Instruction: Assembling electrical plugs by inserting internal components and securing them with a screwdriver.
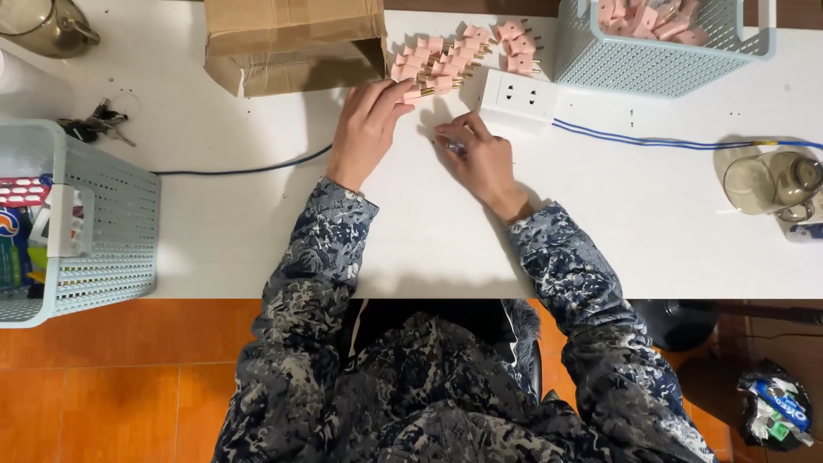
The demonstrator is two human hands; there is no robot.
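Note:
A pile of several small pink plugs with brass pins [454, 53] lies at the back of the white table [651, 223]. My left hand [367, 129] reaches to the near edge of that pile, fingertips touching a pink plug [413, 96]. My right hand [480, 159] rests on the table just in front of a white socket block [517, 96], fingers curled around a small metallic item I can hardly make out. Both sleeves are a blue-grey patterned fabric.
A cardboard box [291, 43] stands left of the pile. A pale blue basket [660, 39] holding more pink plugs sits back right, another blue basket [86, 223] at the left edge. Keys [96, 124], a blue cable [669, 142], a glass teapot [776, 182] lie around.

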